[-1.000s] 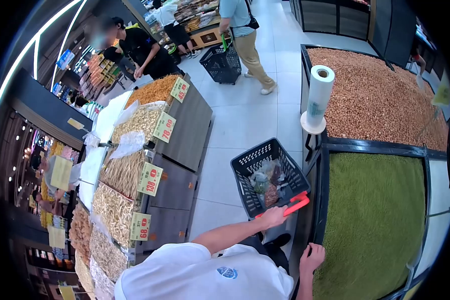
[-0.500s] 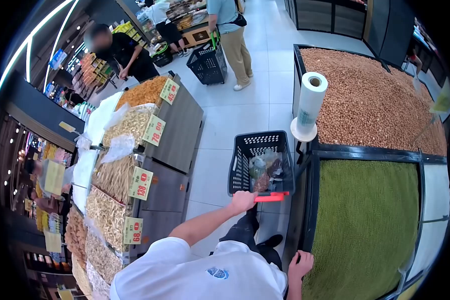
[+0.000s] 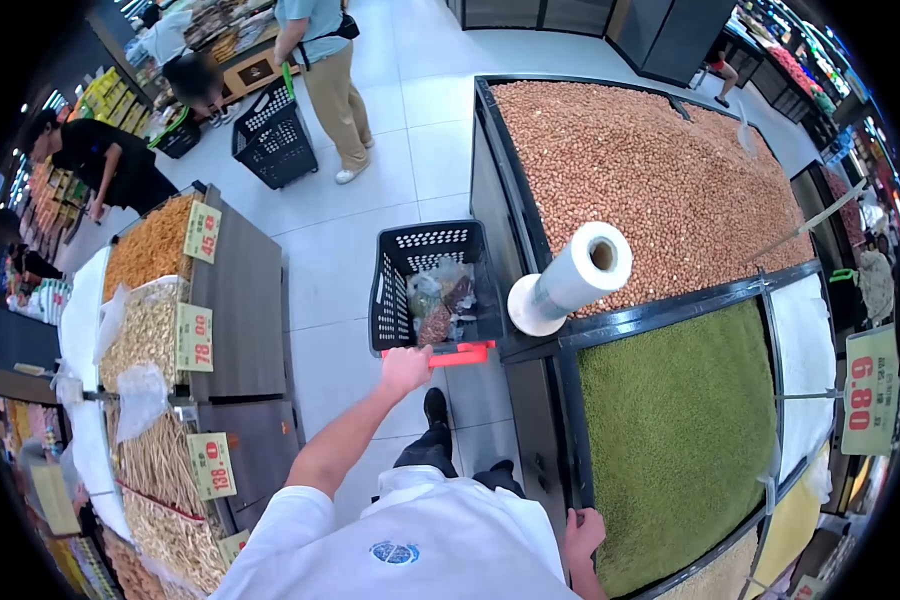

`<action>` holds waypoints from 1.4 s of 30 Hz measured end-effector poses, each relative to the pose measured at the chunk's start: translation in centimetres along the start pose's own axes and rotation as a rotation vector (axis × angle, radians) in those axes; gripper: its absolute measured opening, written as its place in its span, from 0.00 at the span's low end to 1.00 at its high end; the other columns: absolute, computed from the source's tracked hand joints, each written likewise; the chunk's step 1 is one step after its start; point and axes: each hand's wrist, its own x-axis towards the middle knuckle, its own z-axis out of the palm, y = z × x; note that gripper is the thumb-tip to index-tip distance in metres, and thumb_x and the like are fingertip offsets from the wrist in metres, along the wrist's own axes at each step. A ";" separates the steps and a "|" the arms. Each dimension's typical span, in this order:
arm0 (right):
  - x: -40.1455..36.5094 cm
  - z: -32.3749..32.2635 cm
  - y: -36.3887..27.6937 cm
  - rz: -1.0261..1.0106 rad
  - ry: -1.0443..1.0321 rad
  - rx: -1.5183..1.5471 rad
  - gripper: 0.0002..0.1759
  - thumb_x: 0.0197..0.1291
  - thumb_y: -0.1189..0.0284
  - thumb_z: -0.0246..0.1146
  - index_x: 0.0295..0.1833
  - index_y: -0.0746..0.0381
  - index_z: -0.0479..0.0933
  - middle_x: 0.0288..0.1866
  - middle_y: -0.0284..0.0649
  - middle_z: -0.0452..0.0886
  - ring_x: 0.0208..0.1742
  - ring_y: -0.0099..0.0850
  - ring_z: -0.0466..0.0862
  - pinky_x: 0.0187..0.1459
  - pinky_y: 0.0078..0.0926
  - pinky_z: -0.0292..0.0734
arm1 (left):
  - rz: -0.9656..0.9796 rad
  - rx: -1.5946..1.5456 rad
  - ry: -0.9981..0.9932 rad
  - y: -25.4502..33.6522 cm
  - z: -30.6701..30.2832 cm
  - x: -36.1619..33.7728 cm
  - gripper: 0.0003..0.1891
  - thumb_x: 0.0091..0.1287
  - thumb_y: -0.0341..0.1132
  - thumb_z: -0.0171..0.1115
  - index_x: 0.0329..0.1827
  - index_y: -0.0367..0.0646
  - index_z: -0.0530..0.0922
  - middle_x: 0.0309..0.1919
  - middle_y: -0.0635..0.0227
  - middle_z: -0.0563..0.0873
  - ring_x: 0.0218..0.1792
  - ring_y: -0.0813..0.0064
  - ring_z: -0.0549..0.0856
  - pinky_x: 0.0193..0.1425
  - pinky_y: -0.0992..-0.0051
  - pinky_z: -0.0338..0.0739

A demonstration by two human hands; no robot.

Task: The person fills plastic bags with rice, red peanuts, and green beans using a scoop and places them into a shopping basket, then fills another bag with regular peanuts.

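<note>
My left hand (image 3: 407,369) is closed around the red handle (image 3: 462,354) of a black shopping basket (image 3: 428,236) in front of me. Inside the basket lie several clear plastic bags (image 3: 440,300), one with reddish-brown contents. My right hand (image 3: 584,533) hangs low at my right side, by the black rim of a bin of small green beans or grains (image 3: 675,450). Its fingers look loosely curled, and I see nothing in them.
A roll of plastic bags (image 3: 582,268) juts out beside a bin of reddish-brown nuts (image 3: 650,180). Priced dried goods stand on the left counter (image 3: 238,300). Ahead, a person in beige trousers (image 3: 336,110) has another black basket (image 3: 275,140); a person in black (image 3: 105,160) stands left.
I have moved forward along the aisle, and the view has swung right. The counters and people have shifted left in view. My left hand keeps its hold on the basket handle.
</note>
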 end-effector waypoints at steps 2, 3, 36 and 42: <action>0.7 -0.1 -0.9 0.090 -0.038 -0.043 0.13 0.57 0.65 0.65 0.27 0.60 0.72 0.26 0.41 0.74 0.32 0.43 0.76 0.34 0.42 0.68 | -0.015 -0.003 -0.055 -1.5 -1.1 2.5 0.07 0.57 0.38 0.59 0.34 0.46 0.78 0.22 0.59 0.85 0.25 0.60 0.86 0.28 0.60 0.78; 1.1 0.1 -0.9 0.111 -0.046 -0.074 0.14 0.58 0.64 0.65 0.27 0.60 0.71 0.26 0.41 0.74 0.32 0.44 0.76 0.34 0.43 0.68 | -0.024 0.002 -0.067 -2.3 -1.4 3.7 0.08 0.57 0.38 0.58 0.35 0.46 0.78 0.22 0.59 0.85 0.26 0.60 0.87 0.28 0.60 0.78; 41.7 9.0 -29.9 0.448 -0.058 0.328 0.22 0.53 0.61 0.66 0.49 0.64 0.77 0.52 0.51 0.79 0.58 0.46 0.76 0.60 0.46 0.70 | 0.070 -0.037 -0.099 -21.5 -7.8 42.4 0.10 0.59 0.41 0.59 0.36 0.45 0.76 0.23 0.59 0.85 0.26 0.59 0.87 0.28 0.59 0.78; 59.9 12.4 -46.3 -0.105 -0.193 0.371 0.21 0.55 0.62 0.66 0.50 0.64 0.77 0.53 0.50 0.78 0.58 0.46 0.76 0.60 0.45 0.70 | 0.091 -0.081 -0.119 -27.0 -7.0 48.7 0.11 0.56 0.39 0.60 0.38 0.43 0.76 0.23 0.57 0.85 0.26 0.57 0.86 0.29 0.58 0.79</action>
